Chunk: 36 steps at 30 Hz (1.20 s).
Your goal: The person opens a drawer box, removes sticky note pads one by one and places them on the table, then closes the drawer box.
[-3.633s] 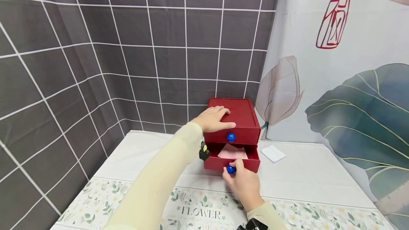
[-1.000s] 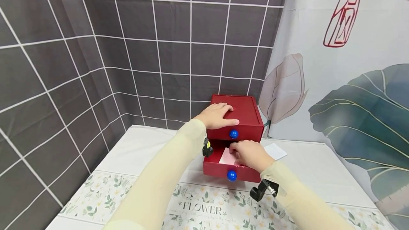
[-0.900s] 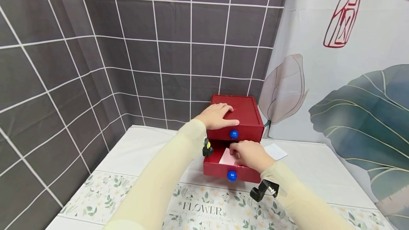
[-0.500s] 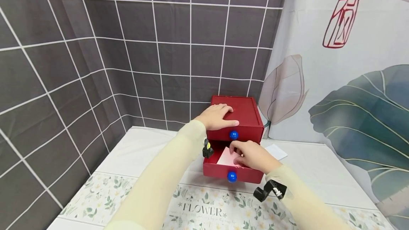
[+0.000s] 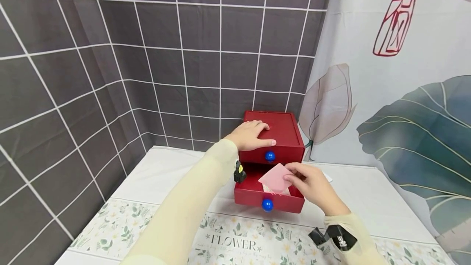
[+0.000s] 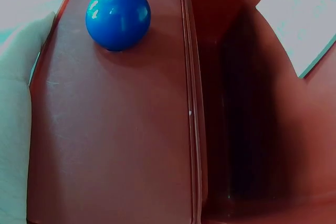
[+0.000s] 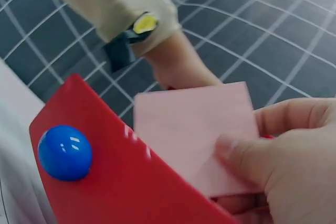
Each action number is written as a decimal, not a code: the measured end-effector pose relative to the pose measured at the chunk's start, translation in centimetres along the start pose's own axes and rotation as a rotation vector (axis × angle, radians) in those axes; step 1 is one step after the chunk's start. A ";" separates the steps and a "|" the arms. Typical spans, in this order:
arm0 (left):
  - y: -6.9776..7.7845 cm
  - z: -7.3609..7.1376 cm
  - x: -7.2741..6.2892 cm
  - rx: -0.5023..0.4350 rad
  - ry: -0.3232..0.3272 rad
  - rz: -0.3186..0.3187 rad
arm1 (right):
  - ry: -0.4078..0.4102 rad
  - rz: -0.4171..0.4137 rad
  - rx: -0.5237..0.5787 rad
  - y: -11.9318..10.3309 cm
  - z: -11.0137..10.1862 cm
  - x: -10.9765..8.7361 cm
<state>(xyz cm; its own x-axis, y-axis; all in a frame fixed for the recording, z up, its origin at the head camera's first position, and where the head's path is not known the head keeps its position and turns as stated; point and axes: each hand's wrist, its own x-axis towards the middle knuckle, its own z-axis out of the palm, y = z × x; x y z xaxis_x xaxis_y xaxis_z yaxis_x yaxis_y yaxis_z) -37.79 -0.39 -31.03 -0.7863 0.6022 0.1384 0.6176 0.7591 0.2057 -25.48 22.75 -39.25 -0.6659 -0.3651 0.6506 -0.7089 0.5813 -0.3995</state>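
Observation:
My right hand (image 5: 310, 183) pinches a pink square of paper (image 5: 275, 178) between thumb and fingers, tilted up over the pulled-out lower drawer (image 5: 250, 198). In the right wrist view the thumb lies flat on the paper's face. Under it, inside the drawer, lies a whitish patterned paper (image 6: 307, 17), partly covered in the head view. My left hand (image 5: 252, 136) rests with spread fingers on top of the red drawer box (image 5: 281, 128). The upper drawer is closed, its blue knob (image 5: 270, 156) just below the left thumb. Another blue knob (image 5: 267, 205) fronts the lower drawer.
A white paper (image 5: 328, 178) lies on the table right of the box, mostly hidden behind the right hand. A white cloth with a flowered FLOWER band (image 5: 233, 240) covers the table. A dark gridded curtain (image 5: 198, 68) hangs close behind the box.
My right hand first held the lower knob with the drawer partly out, then reached into the wider-open drawer. It has now lifted the pink paper up and right. The left hand stays put.

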 end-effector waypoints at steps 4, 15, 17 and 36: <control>0.0 0.0 0.0 0.005 -0.001 -0.005 | 0.160 0.103 0.102 0.6 -0.3 -1.6; 0.0 0.3 0.1 0.002 0.006 -0.012 | 0.484 0.489 0.206 4.3 -2.8 -4.7; 0.0 0.4 0.2 -0.003 0.000 -0.012 | 0.508 0.552 0.181 5.2 -3.1 -5.4; -0.3 0.4 0.5 0.012 0.002 -0.009 | -0.048 0.856 0.051 11.6 -1.3 -10.7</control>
<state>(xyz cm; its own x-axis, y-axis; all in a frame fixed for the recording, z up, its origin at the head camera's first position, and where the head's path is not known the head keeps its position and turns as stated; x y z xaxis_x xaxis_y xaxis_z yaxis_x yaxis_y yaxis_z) -38.33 -0.19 -31.42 -0.7921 0.5946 0.1382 0.6103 0.7678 0.1950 -26.26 34.29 -50.02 -0.9845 0.1533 0.0846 0.0331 0.6372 -0.7700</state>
